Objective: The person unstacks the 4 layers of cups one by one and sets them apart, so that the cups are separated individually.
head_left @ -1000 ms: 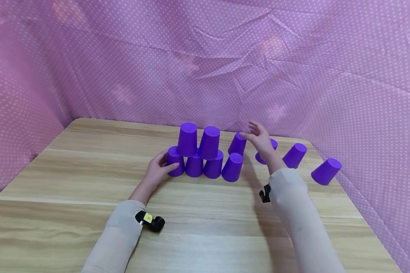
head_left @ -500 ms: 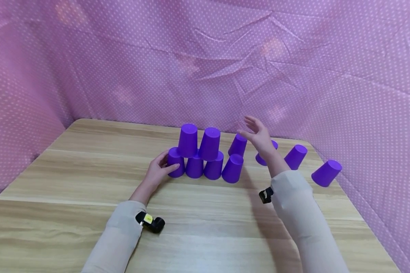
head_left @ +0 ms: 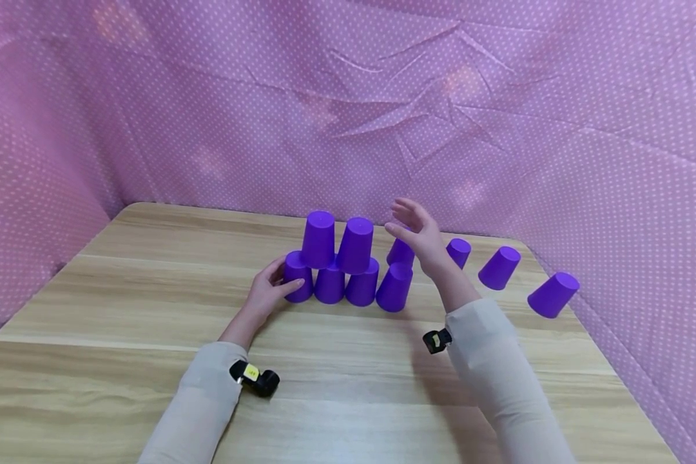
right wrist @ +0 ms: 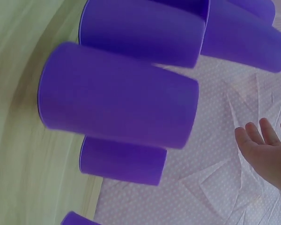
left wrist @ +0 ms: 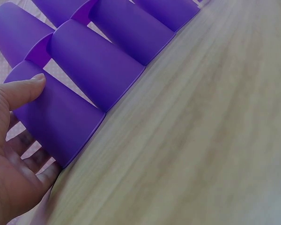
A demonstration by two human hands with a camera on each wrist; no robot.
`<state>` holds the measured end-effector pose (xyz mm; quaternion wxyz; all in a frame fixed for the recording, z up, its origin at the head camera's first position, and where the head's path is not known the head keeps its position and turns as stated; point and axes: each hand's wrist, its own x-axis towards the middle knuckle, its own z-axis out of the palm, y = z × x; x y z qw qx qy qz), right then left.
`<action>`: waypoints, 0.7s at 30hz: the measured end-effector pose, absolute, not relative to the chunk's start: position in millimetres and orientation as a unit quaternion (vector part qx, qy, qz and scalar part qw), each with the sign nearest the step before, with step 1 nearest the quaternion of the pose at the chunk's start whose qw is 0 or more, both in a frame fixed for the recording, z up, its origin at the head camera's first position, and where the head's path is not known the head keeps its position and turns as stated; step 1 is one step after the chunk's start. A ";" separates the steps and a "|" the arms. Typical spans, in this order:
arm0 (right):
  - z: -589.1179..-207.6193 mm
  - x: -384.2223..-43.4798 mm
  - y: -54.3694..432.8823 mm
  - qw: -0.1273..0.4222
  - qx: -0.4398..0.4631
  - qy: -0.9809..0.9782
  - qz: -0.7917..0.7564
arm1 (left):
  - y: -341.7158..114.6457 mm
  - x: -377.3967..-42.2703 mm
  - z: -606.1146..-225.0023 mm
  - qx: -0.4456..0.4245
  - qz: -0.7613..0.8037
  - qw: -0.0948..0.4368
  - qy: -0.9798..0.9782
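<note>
Purple cups stand upside down on a wooden table. In the head view, my left hand [head_left: 267, 289] holds the leftmost cup [head_left: 299, 269] of a front row, its thumb [left wrist: 25, 91] on the near side and its fingers behind. Beside that cup are a second [head_left: 329, 285], a third [head_left: 361, 287] and a fourth cup [head_left: 394, 288]. Two upper cups, one left [head_left: 318, 240] and one right [head_left: 356, 246], rest across the first three. My right hand [head_left: 422, 240] hovers with spread, relaxed fingers and holds nothing. It partly covers a cup [head_left: 398, 254] standing behind the fourth.
To the right of my right forearm stand a half-hidden cup [head_left: 459, 250], another cup [head_left: 499, 268] and one near the right edge [head_left: 553, 295]. Pink dotted cloth [head_left: 267, 116] hangs round the table [head_left: 336, 386]. Each wrist wears a small black camera [head_left: 261, 380].
My right hand rises slightly, then shifts left over the cup behind the row, uncovering more of the cups on the right. The left hand and the stacked cups stay put.
</note>
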<state>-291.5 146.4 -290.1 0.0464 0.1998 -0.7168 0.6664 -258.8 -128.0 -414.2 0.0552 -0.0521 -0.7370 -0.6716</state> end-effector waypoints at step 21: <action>-309.3 -283.4 118.0 -0.008 0.198 -0.737 0.647 | -125.3 -257.3 -415.2 -0.046 -0.666 0.057 -0.743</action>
